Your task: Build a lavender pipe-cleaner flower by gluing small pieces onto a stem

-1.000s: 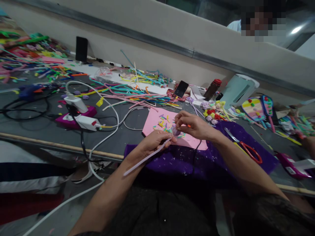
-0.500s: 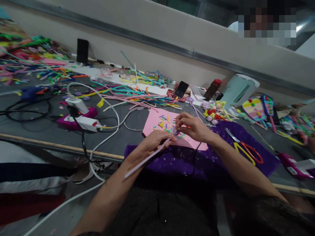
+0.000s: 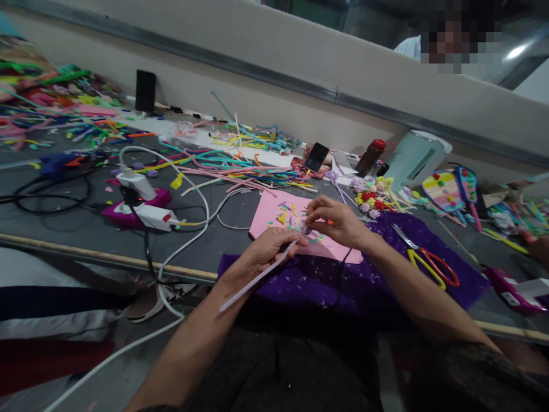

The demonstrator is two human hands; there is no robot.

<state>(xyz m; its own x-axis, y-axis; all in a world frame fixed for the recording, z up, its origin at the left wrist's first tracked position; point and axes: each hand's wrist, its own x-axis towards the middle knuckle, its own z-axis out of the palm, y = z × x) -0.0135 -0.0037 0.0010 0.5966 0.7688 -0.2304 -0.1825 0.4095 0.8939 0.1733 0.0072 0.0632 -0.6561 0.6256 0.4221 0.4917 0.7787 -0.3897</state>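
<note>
My left hand (image 3: pixel 271 247) and right hand (image 3: pixel 338 222) are bare, as are my forearms (image 3: pixel 195 329). At the near right my sleeve (image 3: pixel 465 369) is dark and wrinkled; nearest me, my blackish clothing (image 3: pixel 317 369) shows creases and one tiny pale speck (image 3: pixel 289 385).

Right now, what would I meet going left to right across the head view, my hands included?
Blue glue gun, magenta power strip with plugs, your left hand, your right hand, red-and-yellow-handled scissors.

Dim overall — a lamp (image 3: pixel 516 52) glares upper right — right edge soft.
</note>
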